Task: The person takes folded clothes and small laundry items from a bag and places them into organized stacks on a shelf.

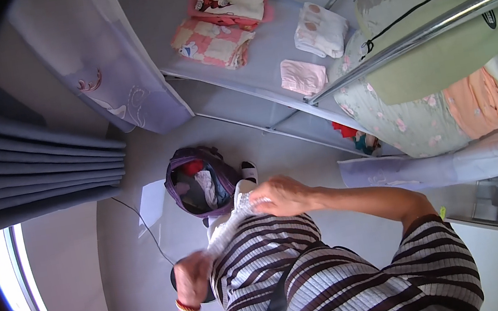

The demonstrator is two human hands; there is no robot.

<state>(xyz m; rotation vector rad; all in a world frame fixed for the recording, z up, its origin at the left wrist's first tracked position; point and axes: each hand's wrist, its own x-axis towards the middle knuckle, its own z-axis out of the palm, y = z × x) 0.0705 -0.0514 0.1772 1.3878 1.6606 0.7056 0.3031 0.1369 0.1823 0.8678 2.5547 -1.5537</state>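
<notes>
Between my hands, in front of my striped dress, a white garment (pixel 227 231) is stretched out. My left hand (pixel 192 278), with a red and gold bracelet at its wrist, grips one end and looks blurred. The garment's other end is in my right hand (pixel 283 196). Just beyond them a purple bag (pixel 232 170) stands open on the floor, with red, white and dark cloth items inside. On the fabric shelf lie folded clothes: a pink checked pile (pixel 213 43), a white and red pile (pixel 231 3), a white one (pixel 319 30) and a small pink one (pixel 303 76).
A metal rail (pixel 421 35) runs before a green garment bag (pixel 447 38) and a folded orange cloth (pixel 477 102) at the right. Dark pleated curtains (pixel 47 162) hang at the left. A cable (pixel 147 227) crosses the floor, and a slipper (pixel 249 171) lies beside the bag.
</notes>
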